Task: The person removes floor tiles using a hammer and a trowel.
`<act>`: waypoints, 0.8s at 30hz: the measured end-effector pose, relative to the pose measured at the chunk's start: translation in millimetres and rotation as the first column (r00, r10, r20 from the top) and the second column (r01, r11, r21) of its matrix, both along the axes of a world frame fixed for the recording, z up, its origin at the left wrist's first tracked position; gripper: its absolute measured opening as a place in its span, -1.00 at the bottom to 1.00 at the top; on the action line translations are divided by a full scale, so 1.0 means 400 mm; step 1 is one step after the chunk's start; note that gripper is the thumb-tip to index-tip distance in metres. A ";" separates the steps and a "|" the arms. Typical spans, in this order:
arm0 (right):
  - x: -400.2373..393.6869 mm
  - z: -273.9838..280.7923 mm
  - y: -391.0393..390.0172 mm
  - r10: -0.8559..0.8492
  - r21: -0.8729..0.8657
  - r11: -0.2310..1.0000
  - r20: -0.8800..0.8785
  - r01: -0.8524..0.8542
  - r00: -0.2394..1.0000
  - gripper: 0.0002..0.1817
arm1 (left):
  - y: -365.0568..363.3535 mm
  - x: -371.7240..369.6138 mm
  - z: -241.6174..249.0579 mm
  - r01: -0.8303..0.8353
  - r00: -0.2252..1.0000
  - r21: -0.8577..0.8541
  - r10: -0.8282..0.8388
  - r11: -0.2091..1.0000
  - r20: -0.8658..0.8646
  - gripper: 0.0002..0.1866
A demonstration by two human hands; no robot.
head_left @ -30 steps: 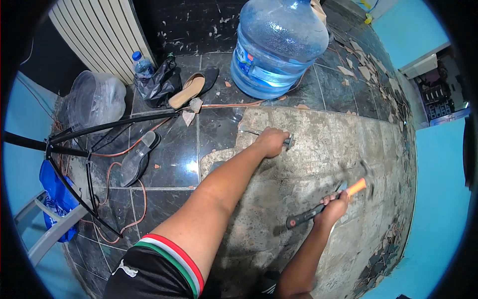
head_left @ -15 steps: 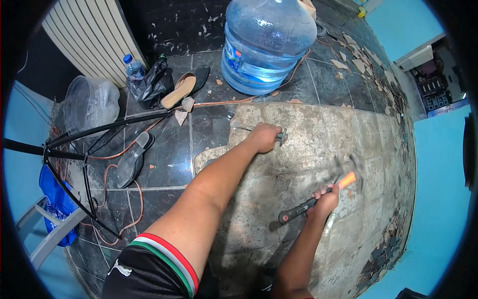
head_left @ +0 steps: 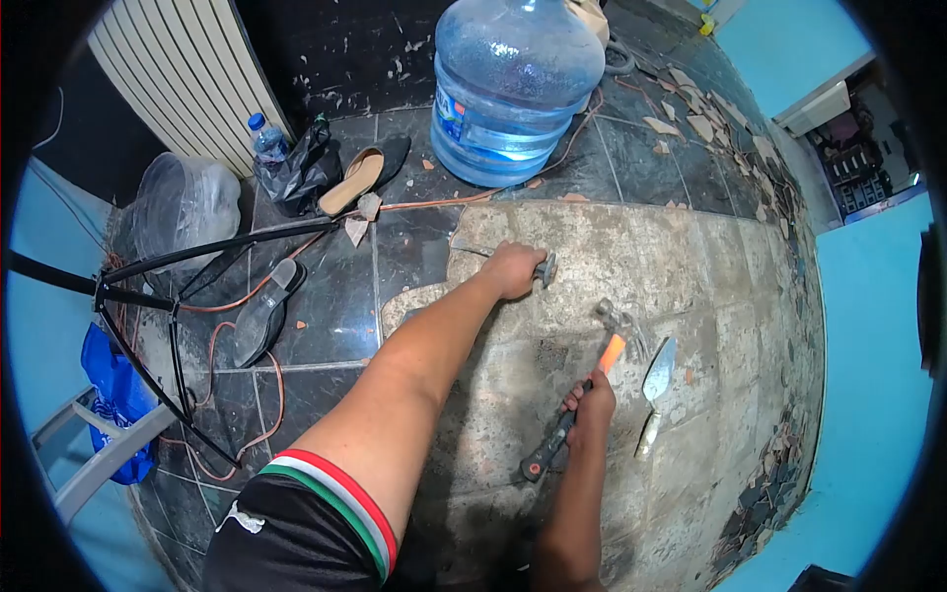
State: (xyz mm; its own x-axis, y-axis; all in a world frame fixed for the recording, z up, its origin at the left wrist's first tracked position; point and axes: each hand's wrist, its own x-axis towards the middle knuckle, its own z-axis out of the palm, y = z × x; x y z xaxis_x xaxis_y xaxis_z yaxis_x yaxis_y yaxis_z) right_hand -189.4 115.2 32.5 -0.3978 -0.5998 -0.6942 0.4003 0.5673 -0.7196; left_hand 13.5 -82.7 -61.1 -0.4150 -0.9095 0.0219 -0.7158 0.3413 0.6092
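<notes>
My left hand point(head_left: 515, 270) is closed around a chisel point(head_left: 546, 268). Its grey butt sticks out to the right of the fist. The thin blade runs left to the broken edge of the dark floor tiles point(head_left: 413, 232). My right hand point(head_left: 590, 399) grips a claw hammer point(head_left: 551, 446) by its black and orange handle. The hammer head is up over the bare, rough floor point(head_left: 691, 286), below and to the right of the chisel butt, apart from it. A trowel point(head_left: 659, 370) lies on the floor to the right of my right hand.
A big blue water bottle point(head_left: 513, 109) stands on the tiles ahead. Shoes point(head_left: 264, 316), an orange cable point(head_left: 279, 400), a black metal frame point(head_left: 212, 255) and a ladder point(head_left: 113, 449) are at the left. Broken tile pieces point(head_left: 764, 503) lie along the right wall.
My right hand has swung the hammer left, toward the chisel, and the trowel blade behind it now shows fully. My left hand still holds the chisel at the tile edge.
</notes>
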 end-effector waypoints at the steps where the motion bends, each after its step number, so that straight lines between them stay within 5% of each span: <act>1: -0.015 0.018 0.003 -0.022 0.017 1.000 0.015 0.021 1.000 -0.64 | -0.002 0.002 0.000 0.008 1.000 -0.010 -0.008 1.000 0.009 -0.73; 10: -0.132 0.231 -0.057 -0.440 -0.486 0.819 -0.192 0.305 0.877 -0.65 | -0.009 0.002 0.002 0.033 0.999 0.030 -0.033 0.999 0.004 -0.76; 14: -0.071 0.041 -0.075 -0.400 -0.605 0.744 -0.063 0.284 0.914 -0.67 | -0.025 0.009 0.002 0.033 0.999 0.016 -0.033 0.999 -0.014 -0.78; 15: 0.015 -0.005 -0.088 -0.391 -0.554 0.752 0.062 0.358 0.918 -0.68 | -0.021 0.008 0.001 0.034 0.999 0.014 -0.034 0.999 -0.026 -0.78; 16: 0.054 -0.140 -0.089 -0.218 -0.348 0.928 -0.228 0.130 0.949 -0.68 | -0.016 0.005 -0.005 0.025 1.000 0.014 -0.025 1.000 -0.019 -0.78; 18: 0.145 -0.027 -0.104 0.277 -0.009 0.961 -0.048 -0.278 0.960 -0.71 | -0.024 0.002 -0.008 0.011 1.000 -0.002 -0.011 1.000 0.000 -0.79; 24: 0.020 0.027 -0.085 -0.063 -0.163 0.986 -0.090 0.047 0.994 -0.70 | -0.018 0.005 0.000 0.007 1.000 0.005 -0.007 1.000 -0.018 -0.78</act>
